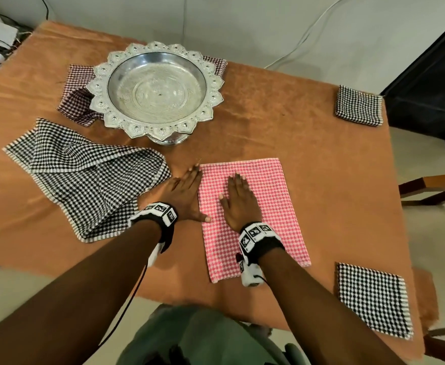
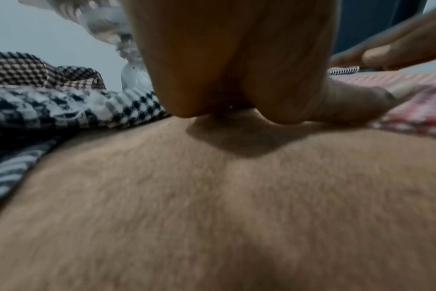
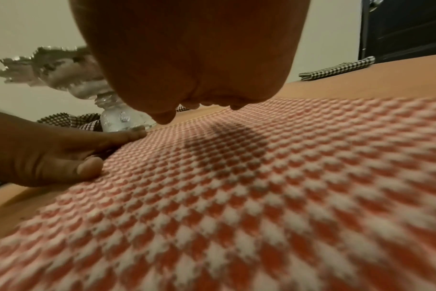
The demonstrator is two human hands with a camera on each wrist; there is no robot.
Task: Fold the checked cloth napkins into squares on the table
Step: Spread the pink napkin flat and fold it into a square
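Pink-and-white checked napkin (image 1: 253, 217) lies flat on the orange-covered bench (image 1: 308, 122) straight in front of the person, folded into a rectangle whose long axis runs away from them toward the silver pedestal tray (image 1: 155, 90). Both hands are flat, fingers straight, gripping nothing — the right hand (image 1: 238, 201) presses palm-down on the cloth's near-left part, and the left hand (image 1: 187, 196) rests on the bench along the napkin's left edge, its thumb just over that edge. To my eye the next fold has to bring one short end over the other to make a square, and the near end lies closest to both wrists. Two black-and-white napkins already sit as squares at the right, one far (image 1: 359, 106) and one near (image 1: 374, 299); a loose black-and-white one (image 1: 84, 180) lies crumpled left of the left hand, and a maroon checked one (image 1: 76, 98) is partly under the tray. No brand or readable writing shows — only coded square markers on the wrist bands.
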